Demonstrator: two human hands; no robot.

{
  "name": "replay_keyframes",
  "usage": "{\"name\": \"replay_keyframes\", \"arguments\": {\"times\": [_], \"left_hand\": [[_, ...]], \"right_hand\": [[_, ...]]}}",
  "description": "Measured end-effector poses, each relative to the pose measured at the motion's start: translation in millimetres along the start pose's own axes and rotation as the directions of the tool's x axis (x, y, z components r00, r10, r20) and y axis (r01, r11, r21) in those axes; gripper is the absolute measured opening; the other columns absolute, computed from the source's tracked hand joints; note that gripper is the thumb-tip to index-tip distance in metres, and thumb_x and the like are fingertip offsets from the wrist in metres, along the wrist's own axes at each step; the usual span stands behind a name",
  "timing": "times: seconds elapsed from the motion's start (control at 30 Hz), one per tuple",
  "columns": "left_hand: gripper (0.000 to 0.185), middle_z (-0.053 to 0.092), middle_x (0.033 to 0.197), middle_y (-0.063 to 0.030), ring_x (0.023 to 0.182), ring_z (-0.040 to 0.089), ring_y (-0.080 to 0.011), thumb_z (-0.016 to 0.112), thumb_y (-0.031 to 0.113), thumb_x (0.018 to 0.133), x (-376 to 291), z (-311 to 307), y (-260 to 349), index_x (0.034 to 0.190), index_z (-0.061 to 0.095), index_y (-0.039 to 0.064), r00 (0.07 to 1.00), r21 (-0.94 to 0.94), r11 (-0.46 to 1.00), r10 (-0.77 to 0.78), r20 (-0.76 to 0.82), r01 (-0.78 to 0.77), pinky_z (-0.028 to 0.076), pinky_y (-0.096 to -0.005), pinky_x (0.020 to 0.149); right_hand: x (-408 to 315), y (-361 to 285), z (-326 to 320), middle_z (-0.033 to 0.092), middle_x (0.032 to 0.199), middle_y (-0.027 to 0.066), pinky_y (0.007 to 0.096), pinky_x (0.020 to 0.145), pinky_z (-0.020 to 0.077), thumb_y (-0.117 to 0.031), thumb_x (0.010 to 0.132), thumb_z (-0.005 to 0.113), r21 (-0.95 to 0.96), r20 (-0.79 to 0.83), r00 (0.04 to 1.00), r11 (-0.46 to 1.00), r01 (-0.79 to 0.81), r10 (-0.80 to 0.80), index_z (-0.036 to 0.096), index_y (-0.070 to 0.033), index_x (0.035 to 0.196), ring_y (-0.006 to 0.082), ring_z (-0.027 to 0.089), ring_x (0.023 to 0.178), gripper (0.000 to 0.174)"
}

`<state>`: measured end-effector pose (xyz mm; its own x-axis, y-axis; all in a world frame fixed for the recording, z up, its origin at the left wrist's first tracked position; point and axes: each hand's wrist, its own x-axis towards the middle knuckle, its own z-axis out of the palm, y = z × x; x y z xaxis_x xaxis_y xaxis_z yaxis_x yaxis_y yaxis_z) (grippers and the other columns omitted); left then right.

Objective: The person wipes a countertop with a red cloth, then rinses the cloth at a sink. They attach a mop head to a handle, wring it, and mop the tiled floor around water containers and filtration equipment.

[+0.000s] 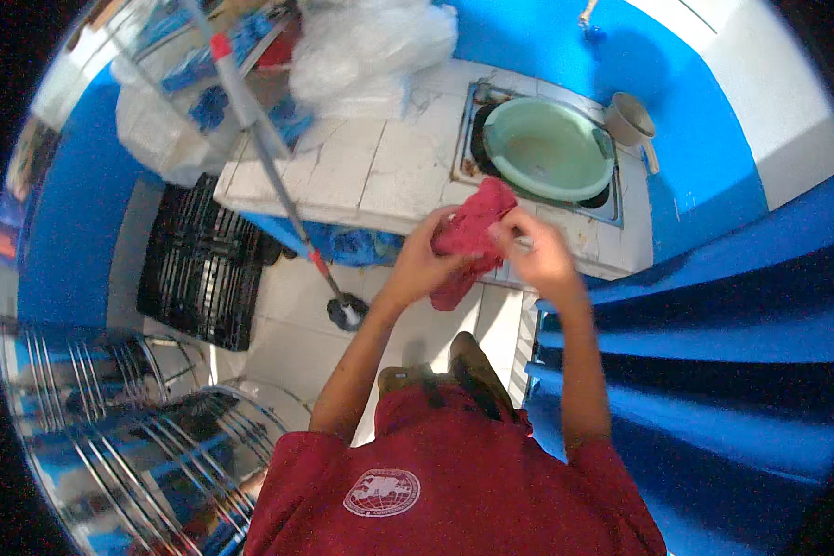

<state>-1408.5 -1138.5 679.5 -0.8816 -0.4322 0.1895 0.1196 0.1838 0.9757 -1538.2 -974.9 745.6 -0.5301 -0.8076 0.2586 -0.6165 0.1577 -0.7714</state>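
Note:
A bunched red cloth (474, 226) hangs between my hands, over the front edge of the tiled counter. My left hand (424, 257) grips its left side, thumb across the front. At its right side my right hand (534, 251) has its fingers bent against the cloth; that hand is blurred, and something small and pale shows at its fingers. Beyond them a light green plastic basin (549, 149) rests on a metal stove or hob (469, 156) set in the counter. A beige dipper with a handle (629, 118) is right of the basin.
White tiles cover the counter (340, 170), with clear plastic bags (368, 48) at its back left. A pole with red bands (271, 167) leans across its left end. Black plastic crates (201, 271) stand on the floor at left, near a metal rack (139, 445). Blue fabric (695, 347) hangs at right.

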Motion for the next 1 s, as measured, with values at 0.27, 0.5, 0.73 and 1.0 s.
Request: {"name": "replay_keyframes", "arguments": {"times": [0.27,0.5,0.73,1.0], "left_hand": [[0.019,0.068,0.093,-0.0074,0.085,0.061,-0.0154,0.069,0.018,0.091,262.4,95.6,-17.4,0.099,0.067,0.001,0.977,0.022,0.990,0.144,-0.159,-0.142,0.050,-0.0311,0.079],[0.018,0.069,0.089,-0.0049,0.084,0.062,-0.0146,0.068,0.018,0.091,409.8,173.4,-71.7,0.099,0.066,0.002,0.973,-0.153,0.979,-0.159,-0.167,0.134,0.049,-0.0301,0.079],[0.022,0.071,0.086,-0.0097,0.078,0.066,-0.0171,0.072,0.015,0.084,464.2,213.9,-113.5,0.098,0.065,-0.001,0.961,0.004,0.981,-0.187,-0.203,0.192,0.053,-0.0338,0.073],[0.014,0.071,0.083,-0.0032,0.072,0.063,-0.0090,0.071,0.011,0.088,495.0,250.1,-120.1,0.094,0.071,-0.001,0.932,-0.288,0.901,-0.355,-0.066,0.323,0.052,-0.0271,0.067]], "right_hand": [[280.5,155.2,-233.8,0.070,0.111,0.0210,0.0478,0.087,0.0524,-0.037,0.101,0.054,-0.480,-0.608,0.744,0.875,-0.067,-0.277,0.066,-0.004,0.115,0.0391,0.068,0.101,0.038],[355.1,257.5,-277.9,0.068,0.108,0.0249,0.0485,0.085,0.0498,-0.028,0.103,0.052,-0.448,-0.377,0.859,0.880,0.157,-0.345,0.063,0.001,0.117,0.0444,0.064,0.101,0.034],[343.4,262.7,-277.7,0.069,0.110,0.0245,0.0445,0.095,0.0493,-0.040,0.102,0.052,-0.503,-0.335,0.908,0.863,0.052,-0.250,0.062,0.001,0.125,0.0415,0.065,0.105,0.048],[373.7,341.5,-302.4,0.068,0.122,0.0094,0.0313,0.099,0.0445,-0.027,0.107,0.045,0.320,-0.222,0.955,0.910,0.264,-0.199,0.062,0.001,0.130,0.0150,0.061,0.108,0.039]]}}
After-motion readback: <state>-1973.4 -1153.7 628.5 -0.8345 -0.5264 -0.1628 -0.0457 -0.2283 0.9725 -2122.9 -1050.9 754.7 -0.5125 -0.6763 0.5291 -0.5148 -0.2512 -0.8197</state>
